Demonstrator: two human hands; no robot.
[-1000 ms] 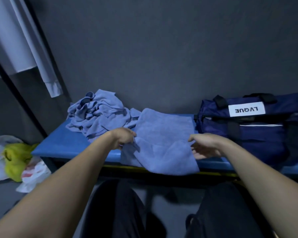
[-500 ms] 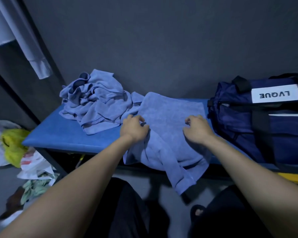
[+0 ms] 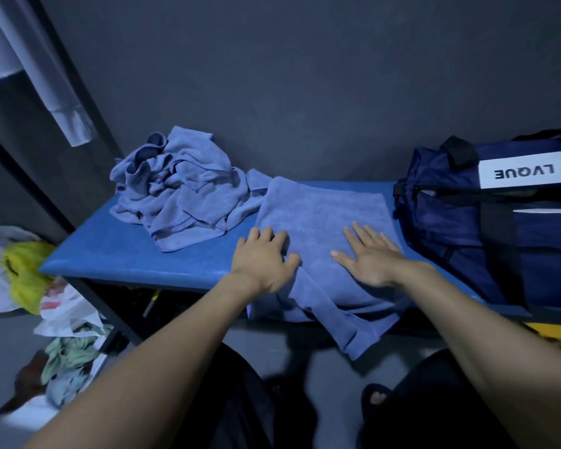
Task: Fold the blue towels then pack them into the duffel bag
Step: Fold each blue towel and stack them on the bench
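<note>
Both hands (image 3: 318, 257) flatten one towel (image 3: 321, 215) — soft, napped, rectangular.

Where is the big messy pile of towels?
In the head view, the crumpled towel pile sits on the left part of the blue bench, against the wall, just left of the flat towel.

right hand (image 3: 368, 257) — fingers uncurled, now flat on towel (image 3: 321, 218); left hand (image 3: 263, 257) — loosened

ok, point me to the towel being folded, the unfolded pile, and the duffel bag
towel being folded (image 3: 318, 218): head view, flat upper face beyond the hands.
unfolded pile (image 3: 178, 189): head view, middle of the crumpled heap.
duffel bag (image 3: 444, 228): head view, navy side panel left of the strap.
</note>
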